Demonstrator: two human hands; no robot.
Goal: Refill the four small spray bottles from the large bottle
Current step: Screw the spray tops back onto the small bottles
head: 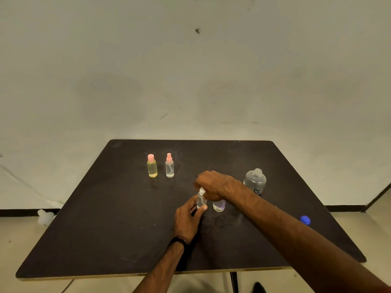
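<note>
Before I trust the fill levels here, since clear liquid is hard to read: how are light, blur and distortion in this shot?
Head view: dim, warm, even light with soft shadows; wide-angle bends the table edges; the clear bottle between left hand and right hand is smeared, its level unreadable; the yellow bottle reads clearly.

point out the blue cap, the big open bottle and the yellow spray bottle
blue cap [305, 219], head view, on its top face
large bottle [255, 182], head view, on its clear shoulder above the label
yellow spray bottle [152, 169], head view, on the middle of its body
</note>
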